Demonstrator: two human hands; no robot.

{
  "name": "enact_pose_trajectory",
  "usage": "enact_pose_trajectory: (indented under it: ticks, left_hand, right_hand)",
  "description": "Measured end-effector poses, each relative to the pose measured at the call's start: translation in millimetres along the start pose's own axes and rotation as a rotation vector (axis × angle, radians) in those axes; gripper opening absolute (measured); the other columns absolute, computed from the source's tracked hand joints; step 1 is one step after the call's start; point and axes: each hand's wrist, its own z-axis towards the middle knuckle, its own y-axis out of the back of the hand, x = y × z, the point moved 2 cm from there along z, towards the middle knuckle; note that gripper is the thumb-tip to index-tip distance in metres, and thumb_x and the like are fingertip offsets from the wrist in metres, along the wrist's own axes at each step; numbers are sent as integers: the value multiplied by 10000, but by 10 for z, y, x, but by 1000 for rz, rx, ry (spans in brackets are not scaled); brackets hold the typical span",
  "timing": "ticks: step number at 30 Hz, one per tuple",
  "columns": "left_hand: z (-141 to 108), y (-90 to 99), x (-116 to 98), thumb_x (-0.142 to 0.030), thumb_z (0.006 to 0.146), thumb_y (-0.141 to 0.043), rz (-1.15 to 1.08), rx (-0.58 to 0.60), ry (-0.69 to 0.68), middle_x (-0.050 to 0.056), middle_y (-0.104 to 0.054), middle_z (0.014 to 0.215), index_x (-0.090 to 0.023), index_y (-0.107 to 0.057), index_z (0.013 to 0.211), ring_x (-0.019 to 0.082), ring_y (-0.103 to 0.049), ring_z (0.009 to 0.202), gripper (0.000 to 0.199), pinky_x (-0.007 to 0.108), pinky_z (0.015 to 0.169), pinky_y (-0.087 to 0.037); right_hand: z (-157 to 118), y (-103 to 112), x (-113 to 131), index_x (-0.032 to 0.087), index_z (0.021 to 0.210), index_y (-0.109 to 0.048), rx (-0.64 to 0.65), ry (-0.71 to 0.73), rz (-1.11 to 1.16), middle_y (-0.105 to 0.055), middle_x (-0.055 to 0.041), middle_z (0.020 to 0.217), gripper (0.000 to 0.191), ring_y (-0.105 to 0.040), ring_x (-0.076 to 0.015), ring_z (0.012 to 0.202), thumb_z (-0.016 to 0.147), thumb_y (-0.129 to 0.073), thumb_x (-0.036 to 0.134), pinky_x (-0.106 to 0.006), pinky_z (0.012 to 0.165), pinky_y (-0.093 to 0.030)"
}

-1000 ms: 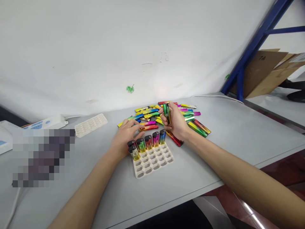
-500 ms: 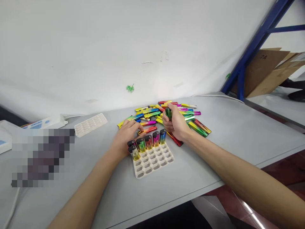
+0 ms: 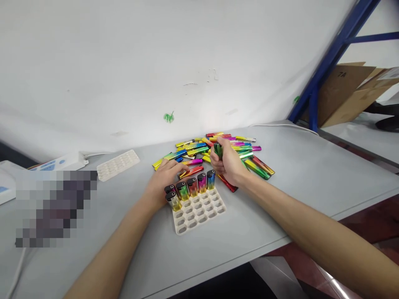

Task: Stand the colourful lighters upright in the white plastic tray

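Observation:
My right hand (image 3: 227, 162) is closed around a green lighter (image 3: 218, 150), in front of the pile of lighters. Beside the tray's back left corner rests my left hand (image 3: 166, 178), its fingers loosely apart and holding nothing I can see. The fingertips are near a red-and-yellow lighter (image 3: 191, 171) lying on the table; the thumb is partly hidden behind the standing lighters. In the off-white slotted tray (image 3: 202, 219), several lighters stand upright along the back row, among them a blue one (image 3: 211, 179) at the right end. A clear-yellow lighter (image 3: 174, 201) stands in front at the left.
Loose shiny multicoloured lighters (image 3: 257, 169) spread out by the wall. A second slotted tray (image 3: 118, 165) lies at the left, near a white device (image 3: 62, 161) and a blurred-out dark object (image 3: 62, 207). A blue metal frame (image 3: 313, 108) and cardboard boxes (image 3: 349, 91) are at the right.
The view has shifted slightly. My right hand still grips the green lighter in nearly the same place, and the left hand stays by the tray. The standing lighters are unchanged.

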Motion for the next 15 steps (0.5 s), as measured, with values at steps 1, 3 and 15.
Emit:
enact_pose_trajectory:
  ticks: [1,3,15]
  left_hand:
    - [4,-8,10,-245,823,-686,1,-10,-5,52,-668,1011,-229,-664,1023,264,-498,989,202,385,866,-429]
    - [11,-20,26,-230,862,-630,5,-28,-12,50,-670,997,-230,-664,1001,258,-504,979,144,382,861,-430]
    - [10,-38,41,-349,937,-580,22,-68,16,54,-668,943,-232,-679,955,257,-523,978,154,387,848,-451]
  right_hand:
    - [-1,-4,3,224,532,-329,1,-2,-8,-209,74,435,518,-103,-83,403,983,-332,480,-242,386,-83]
    - [-13,-14,13,225,534,-320,1,-2,-23,-218,70,434,499,-105,-84,404,981,-322,447,-241,385,-82]
    - [64,82,-41,211,804,-596,-60,216,-135,-430,37,616,482,-370,-104,510,964,-404,623,-248,469,-282]
